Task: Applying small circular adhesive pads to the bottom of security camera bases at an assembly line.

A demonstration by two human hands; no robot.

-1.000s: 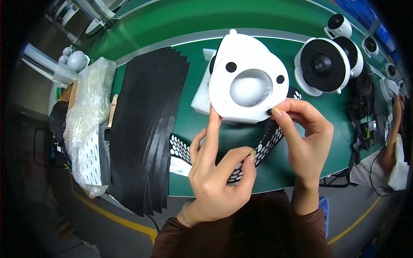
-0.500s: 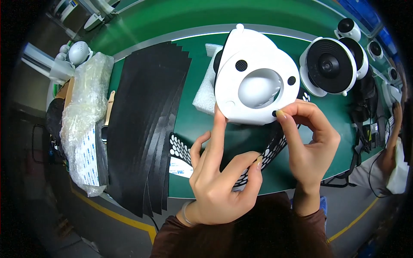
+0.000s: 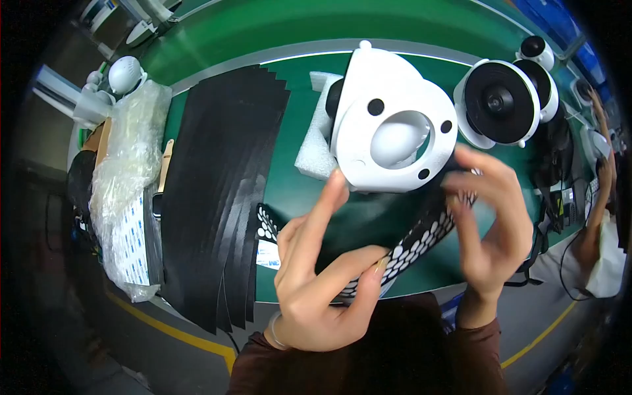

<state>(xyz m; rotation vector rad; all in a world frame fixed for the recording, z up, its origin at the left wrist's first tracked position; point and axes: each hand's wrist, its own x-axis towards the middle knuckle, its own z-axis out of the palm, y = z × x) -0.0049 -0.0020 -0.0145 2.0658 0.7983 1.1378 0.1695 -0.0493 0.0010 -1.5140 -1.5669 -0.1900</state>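
Note:
A white rounded housing (image 3: 385, 72) lies on the table with a ring-shaped base facing up. Three round black pads (image 3: 424, 174) sit on that base around its opening. My left hand (image 3: 329, 276) pinches a black strip (image 3: 421, 247) with white round holes between thumb and a finger, while its index finger reaches up to the housing's lower left edge. My right hand (image 3: 494, 217) is beside the strip's upper right end, apart from the housing. Its fingers are bent and smeared by motion, so whether they grip the strip is unclear.
Black sheets (image 3: 224, 151) lie fanned at the left, beside bubble wrap (image 3: 135, 145). White foam (image 3: 317, 148) touches the housing. White round devices with black faces (image 3: 500, 102) stand at the right. Another person's arm (image 3: 596, 204) shows at the far right.
My right hand has left the lower right pad on the base and moved right and down to the strip's end. The strip and my left hand have shifted slightly.

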